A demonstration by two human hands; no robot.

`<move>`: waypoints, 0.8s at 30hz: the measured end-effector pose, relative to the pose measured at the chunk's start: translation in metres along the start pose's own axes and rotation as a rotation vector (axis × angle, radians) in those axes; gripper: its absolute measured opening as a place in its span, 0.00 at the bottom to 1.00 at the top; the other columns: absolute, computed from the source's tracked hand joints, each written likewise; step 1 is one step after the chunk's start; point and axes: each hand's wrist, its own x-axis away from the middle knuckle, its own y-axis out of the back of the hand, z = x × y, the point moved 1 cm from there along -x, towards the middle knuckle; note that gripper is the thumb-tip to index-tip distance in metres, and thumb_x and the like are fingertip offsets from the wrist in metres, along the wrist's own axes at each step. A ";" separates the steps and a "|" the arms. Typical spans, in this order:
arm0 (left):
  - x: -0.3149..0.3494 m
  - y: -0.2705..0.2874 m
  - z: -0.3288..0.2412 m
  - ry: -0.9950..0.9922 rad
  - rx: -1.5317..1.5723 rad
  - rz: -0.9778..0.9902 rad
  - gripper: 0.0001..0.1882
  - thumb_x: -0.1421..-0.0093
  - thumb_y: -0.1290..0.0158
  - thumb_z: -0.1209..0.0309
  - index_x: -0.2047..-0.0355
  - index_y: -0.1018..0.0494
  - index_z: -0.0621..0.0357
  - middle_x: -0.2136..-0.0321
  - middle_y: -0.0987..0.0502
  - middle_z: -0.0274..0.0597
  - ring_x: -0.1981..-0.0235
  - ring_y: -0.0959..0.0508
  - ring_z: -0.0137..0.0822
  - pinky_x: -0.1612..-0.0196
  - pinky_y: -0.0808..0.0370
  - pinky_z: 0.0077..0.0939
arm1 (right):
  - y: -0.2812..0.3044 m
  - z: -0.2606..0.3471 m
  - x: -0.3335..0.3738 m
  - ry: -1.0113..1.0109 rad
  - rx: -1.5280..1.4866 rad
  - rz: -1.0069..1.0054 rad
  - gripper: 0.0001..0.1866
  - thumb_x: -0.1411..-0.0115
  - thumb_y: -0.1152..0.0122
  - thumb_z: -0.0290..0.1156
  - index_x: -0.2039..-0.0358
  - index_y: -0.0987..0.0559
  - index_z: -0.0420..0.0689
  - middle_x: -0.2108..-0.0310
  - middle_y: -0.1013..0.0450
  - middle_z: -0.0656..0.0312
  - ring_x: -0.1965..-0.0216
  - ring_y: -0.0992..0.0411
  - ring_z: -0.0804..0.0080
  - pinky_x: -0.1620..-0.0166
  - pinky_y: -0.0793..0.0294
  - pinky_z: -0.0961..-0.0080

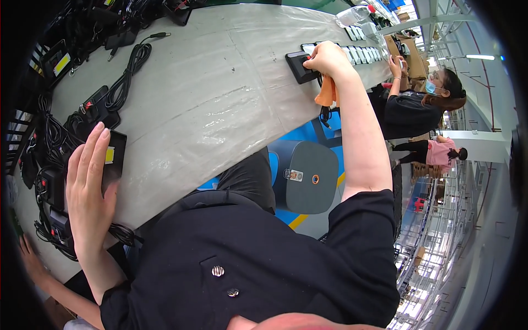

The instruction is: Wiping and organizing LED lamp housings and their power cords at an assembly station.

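My left hand is at the left of the table with its fingers stretched out. It lies over a black power adapter with a yellow label, and the palm hides part of it. At the far right edge my right hand is closed, its fingertips on another black power adapter near a red spot. An orange cloth hangs below this hand; how it is held is hidden. A dark cable dangles over the table edge under the cloth.
Several black adapters with bundled cables crowd the left side. A coiled cable lies farther in. White-topped pieces line the far right, near a plastic bottle. A grey stool stands below the table. A masked co-worker works at right; another person's arm reaches in at lower left.
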 end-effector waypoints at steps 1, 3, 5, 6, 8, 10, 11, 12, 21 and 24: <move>-0.001 0.002 -0.001 0.007 -0.020 0.015 0.46 0.67 0.45 0.89 0.41 0.37 0.54 0.42 0.33 0.38 0.45 0.32 0.45 0.44 0.33 0.35 | 0.000 0.002 0.001 0.013 -0.010 -0.029 0.16 0.59 0.30 0.39 0.72 0.17 0.41 0.75 0.22 0.54 0.72 0.23 0.64 0.62 0.23 0.72; -0.002 0.004 0.000 0.042 0.003 0.033 0.47 0.67 0.44 0.89 0.41 0.37 0.53 0.43 0.33 0.37 0.46 0.31 0.45 0.44 0.33 0.35 | 0.006 0.017 0.012 0.104 -0.013 0.040 0.16 0.59 0.30 0.38 0.73 0.18 0.40 0.76 0.23 0.54 0.73 0.23 0.64 0.64 0.23 0.71; -0.010 -0.002 0.004 0.036 0.056 0.014 0.46 0.68 0.42 0.88 0.43 0.36 0.53 0.46 0.30 0.38 0.49 0.30 0.45 0.45 0.32 0.35 | 0.001 0.023 0.029 0.147 -0.061 0.017 0.16 0.59 0.30 0.38 0.74 0.19 0.38 0.78 0.23 0.54 0.74 0.23 0.66 0.65 0.24 0.71; -0.011 -0.005 0.008 0.017 0.108 -0.045 0.45 0.68 0.42 0.88 0.44 0.35 0.53 0.48 0.29 0.40 0.49 0.30 0.45 0.45 0.32 0.35 | 0.001 0.030 0.040 0.186 -0.095 0.020 0.17 0.59 0.30 0.38 0.74 0.19 0.37 0.79 0.23 0.53 0.75 0.24 0.66 0.66 0.24 0.72; -0.003 -0.009 0.016 0.008 0.154 -0.148 0.40 0.65 0.38 0.85 0.48 0.35 0.55 0.52 0.28 0.42 0.48 0.30 0.47 0.45 0.34 0.37 | 0.004 0.060 0.063 0.214 -0.163 0.073 0.17 0.58 0.31 0.37 0.75 0.20 0.35 0.80 0.24 0.53 0.76 0.24 0.67 0.67 0.25 0.73; -0.001 -0.011 0.016 0.004 0.201 -0.199 0.38 0.64 0.37 0.83 0.49 0.37 0.57 0.53 0.28 0.43 0.48 0.30 0.47 0.44 0.36 0.37 | 0.004 0.090 0.085 0.293 -0.205 0.058 0.16 0.56 0.33 0.38 0.75 0.20 0.35 0.80 0.24 0.52 0.76 0.24 0.64 0.67 0.24 0.71; -0.004 -0.014 0.016 0.006 0.262 -0.235 0.36 0.63 0.36 0.81 0.51 0.38 0.57 0.53 0.28 0.44 0.47 0.30 0.48 0.43 0.37 0.37 | 0.005 0.111 0.094 0.353 -0.204 0.065 0.17 0.56 0.33 0.38 0.76 0.20 0.35 0.80 0.24 0.51 0.75 0.24 0.62 0.66 0.24 0.70; -0.001 -0.016 0.018 0.021 0.380 -0.278 0.37 0.62 0.36 0.82 0.50 0.39 0.58 0.51 0.29 0.46 0.47 0.30 0.45 0.43 0.36 0.35 | 0.006 0.135 0.105 0.425 -0.211 0.069 0.17 0.56 0.33 0.38 0.76 0.20 0.34 0.79 0.25 0.50 0.74 0.23 0.59 0.65 0.24 0.69; -0.051 0.054 0.032 -0.197 0.677 -0.857 0.44 0.59 0.34 0.84 0.44 0.47 0.55 0.48 0.33 0.47 0.48 0.29 0.37 0.47 0.28 0.30 | 0.010 0.238 0.169 0.653 -0.281 0.091 0.14 0.47 0.37 0.34 0.71 0.21 0.33 0.67 0.24 0.44 0.61 0.25 0.48 0.55 0.25 0.63; -0.097 0.107 -0.022 0.178 0.623 -0.877 0.44 0.56 0.35 0.83 0.45 0.50 0.54 0.51 0.36 0.43 0.48 0.31 0.35 0.46 0.29 0.27 | 0.009 0.232 0.166 0.637 -0.333 0.108 0.21 0.42 0.40 0.43 0.68 0.21 0.33 0.65 0.25 0.45 0.59 0.26 0.48 0.53 0.27 0.62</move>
